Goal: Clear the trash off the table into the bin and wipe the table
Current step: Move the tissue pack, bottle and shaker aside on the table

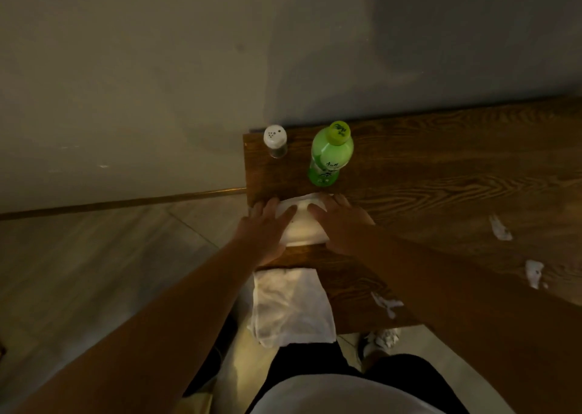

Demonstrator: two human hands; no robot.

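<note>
A: Hand status?
B: Left hand (266,224) and right hand (338,221): grip flat, fingers spread, pressing white cloth (300,221) on table (441,168), just before green bottle (330,155).
A: Trash?
B: Paper scraps (500,229) right of bottle.

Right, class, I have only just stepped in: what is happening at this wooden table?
A person presses both hands, left hand and right hand, flat on a white cloth at the end of the wooden table. A second white cloth hangs over the near edge. Scraps of white paper trash lie to the right. A green bottle and a shaker stand upright behind the hands.
</note>
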